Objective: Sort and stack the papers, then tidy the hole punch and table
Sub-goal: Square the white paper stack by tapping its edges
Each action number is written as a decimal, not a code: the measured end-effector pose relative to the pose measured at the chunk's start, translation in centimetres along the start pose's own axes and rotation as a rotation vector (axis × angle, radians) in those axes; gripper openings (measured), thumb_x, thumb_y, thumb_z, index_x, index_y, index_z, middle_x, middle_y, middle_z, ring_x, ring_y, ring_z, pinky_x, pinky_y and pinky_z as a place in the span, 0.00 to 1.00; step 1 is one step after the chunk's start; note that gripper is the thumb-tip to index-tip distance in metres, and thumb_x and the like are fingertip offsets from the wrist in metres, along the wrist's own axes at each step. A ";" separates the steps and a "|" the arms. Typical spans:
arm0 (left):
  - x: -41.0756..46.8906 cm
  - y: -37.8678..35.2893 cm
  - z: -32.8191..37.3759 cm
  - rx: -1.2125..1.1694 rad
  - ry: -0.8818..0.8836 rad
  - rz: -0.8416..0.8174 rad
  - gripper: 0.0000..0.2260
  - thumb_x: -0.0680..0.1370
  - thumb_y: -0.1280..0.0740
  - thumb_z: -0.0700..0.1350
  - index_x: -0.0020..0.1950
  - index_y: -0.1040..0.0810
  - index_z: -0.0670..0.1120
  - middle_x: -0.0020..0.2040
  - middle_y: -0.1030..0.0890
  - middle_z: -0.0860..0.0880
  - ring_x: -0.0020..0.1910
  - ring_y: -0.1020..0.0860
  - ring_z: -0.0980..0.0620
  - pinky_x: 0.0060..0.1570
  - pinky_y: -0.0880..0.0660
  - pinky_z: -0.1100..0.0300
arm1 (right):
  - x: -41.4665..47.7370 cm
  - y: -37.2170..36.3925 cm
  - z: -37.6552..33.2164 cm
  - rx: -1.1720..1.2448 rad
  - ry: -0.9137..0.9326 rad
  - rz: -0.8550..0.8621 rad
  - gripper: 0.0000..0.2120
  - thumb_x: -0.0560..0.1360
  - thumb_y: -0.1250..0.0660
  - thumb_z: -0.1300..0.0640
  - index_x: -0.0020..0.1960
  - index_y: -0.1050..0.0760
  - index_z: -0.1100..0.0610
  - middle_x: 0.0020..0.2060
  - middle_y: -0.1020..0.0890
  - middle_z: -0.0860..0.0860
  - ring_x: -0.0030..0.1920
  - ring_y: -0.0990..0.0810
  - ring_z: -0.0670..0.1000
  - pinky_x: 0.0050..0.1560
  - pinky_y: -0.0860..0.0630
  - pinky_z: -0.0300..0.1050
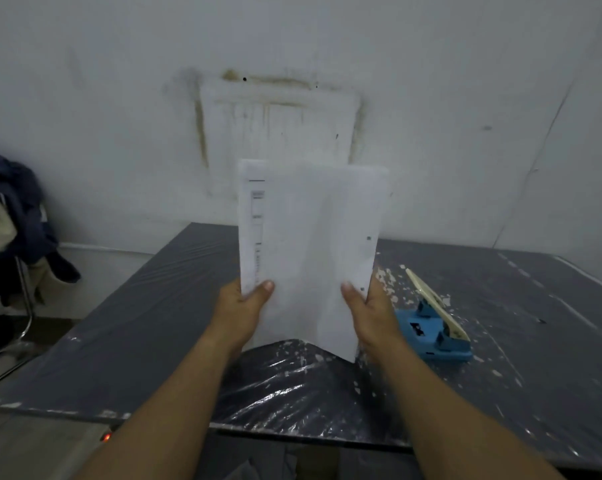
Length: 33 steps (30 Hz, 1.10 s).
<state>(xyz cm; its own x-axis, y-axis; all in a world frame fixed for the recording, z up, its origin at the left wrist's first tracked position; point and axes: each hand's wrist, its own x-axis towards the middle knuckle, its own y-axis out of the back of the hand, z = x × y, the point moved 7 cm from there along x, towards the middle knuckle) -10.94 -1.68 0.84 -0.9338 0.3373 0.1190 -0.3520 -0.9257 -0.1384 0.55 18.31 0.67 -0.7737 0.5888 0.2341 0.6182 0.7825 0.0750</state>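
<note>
I hold a stack of white papers (310, 244) upright over the dark table (126, 323), its lower edge just above the surface. My left hand (244, 306) grips the stack's lower left side, thumb on the front sheet. My right hand (368, 310) grips the lower right side the same way. A printed sheet sticks out along the left edge, and punched holes show near the right edge. The blue hole punch (431, 337) with a cream lever sits on the table just right of my right hand. Small white paper bits (389, 282) are scattered around it.
Wrinkled clear plastic film (285, 386) covers the near table area. A chair with dark and beige clothes (12, 220) stands at the left. A stained white wall rises close behind the table.
</note>
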 end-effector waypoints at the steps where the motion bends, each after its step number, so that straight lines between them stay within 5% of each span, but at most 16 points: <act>1: -0.3 0.0 -0.6 -0.022 0.028 -0.006 0.03 0.79 0.32 0.40 0.50 0.18 0.46 0.44 0.13 0.50 0.46 0.15 0.47 0.47 0.18 0.51 | -0.5 0.0 1.0 -0.025 -0.029 -0.015 0.12 0.79 0.35 0.48 0.63 0.27 0.44 0.57 0.17 0.48 0.55 0.18 0.49 0.57 0.20 0.55; 5: 0.3 0.1 0.1 -0.046 0.040 -0.010 0.05 0.79 0.32 0.40 0.53 0.18 0.44 0.48 0.14 0.47 0.48 0.16 0.46 0.51 0.19 0.48 | 0.3 0.4 0.3 -0.046 -0.015 -0.037 0.09 0.79 0.34 0.52 0.59 0.24 0.45 0.54 0.16 0.49 0.51 0.16 0.49 0.54 0.19 0.52; 11: 3.6 2.6 4.2 0.149 -0.037 0.075 0.06 0.77 0.30 0.41 0.52 0.23 0.44 0.54 0.17 0.42 0.51 0.18 0.43 0.49 0.20 0.50 | 2.7 1.2 -6.2 -0.232 0.123 -0.212 0.14 0.80 0.35 0.52 0.65 0.25 0.48 0.57 0.18 0.43 0.58 0.20 0.45 0.63 0.25 0.49; 16: 4.4 6.7 10.9 0.542 -0.329 0.392 0.48 0.64 0.22 0.61 0.75 0.42 0.48 0.68 0.29 0.43 0.66 0.29 0.41 0.66 0.31 0.42 | 3.1 1.5 -9.2 -0.506 0.117 -0.355 0.12 0.79 0.34 0.52 0.62 0.23 0.49 0.53 0.17 0.46 0.52 0.18 0.48 0.57 0.21 0.50; 19: 4.3 7.2 14.2 0.804 -0.449 0.389 0.54 0.62 0.24 0.67 0.79 0.48 0.50 0.75 0.36 0.44 0.73 0.37 0.42 0.69 0.41 0.38 | 2.9 1.2 -10.1 -0.534 0.083 -0.437 0.08 0.79 0.33 0.53 0.57 0.21 0.47 0.49 0.15 0.46 0.48 0.16 0.48 0.50 0.19 0.46; 23: 4.6 6.7 14.2 0.880 -0.395 0.294 0.53 0.63 0.25 0.68 0.79 0.48 0.51 0.75 0.36 0.46 0.73 0.37 0.43 0.69 0.41 0.38 | 3.0 0.7 -9.0 -0.428 0.003 -0.453 0.09 0.79 0.32 0.55 0.57 0.20 0.47 0.49 0.14 0.48 0.49 0.15 0.53 0.51 0.19 0.51; 26: 4.6 6.8 11.4 0.624 -0.177 0.426 0.56 0.64 0.22 0.61 0.79 0.56 0.53 0.77 0.42 0.42 0.74 0.39 0.38 0.69 0.38 0.36 | 3.6 0.6 -7.1 -0.321 -0.079 -0.411 0.12 0.78 0.32 0.53 0.61 0.22 0.50 0.51 0.14 0.51 0.51 0.16 0.57 0.55 0.20 0.57; 28: 4.8 5.3 7.6 0.384 0.056 0.310 0.55 0.67 0.22 0.58 0.79 0.58 0.50 0.76 0.38 0.42 0.69 0.31 0.37 0.65 0.30 0.38 | 4.1 0.7 -5.5 -0.232 -0.150 -0.331 0.14 0.79 0.33 0.54 0.64 0.24 0.54 0.52 0.15 0.52 0.51 0.16 0.57 0.54 0.20 0.56; 31: 3.8 1.9 3.4 0.195 0.308 0.121 0.37 0.74 0.26 0.53 0.75 0.41 0.40 0.59 0.24 0.45 0.48 0.21 0.45 0.42 0.22 0.52 | 4.7 0.6 -3.2 -0.120 -0.269 -0.233 0.13 0.80 0.35 0.55 0.64 0.25 0.55 0.55 0.16 0.52 0.52 0.17 0.57 0.54 0.20 0.55; 33: 3.8 0.1 1.9 0.201 0.363 0.053 0.19 0.78 0.29 0.48 0.62 0.26 0.36 0.46 0.19 0.45 0.40 0.20 0.46 0.37 0.23 0.55 | 5.3 0.9 -2.1 -0.119 -0.310 -0.178 0.11 0.81 0.37 0.55 0.63 0.25 0.54 0.57 0.18 0.53 0.53 0.18 0.57 0.59 0.22 0.57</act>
<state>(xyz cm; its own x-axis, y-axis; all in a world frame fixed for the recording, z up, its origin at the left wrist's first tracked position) -14.38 -0.82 3.15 -0.9248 0.2934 -0.2422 -0.3171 -0.9462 0.0643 -2.68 21.67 4.05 -0.8644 0.4935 -0.0957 0.4682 0.8597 0.2044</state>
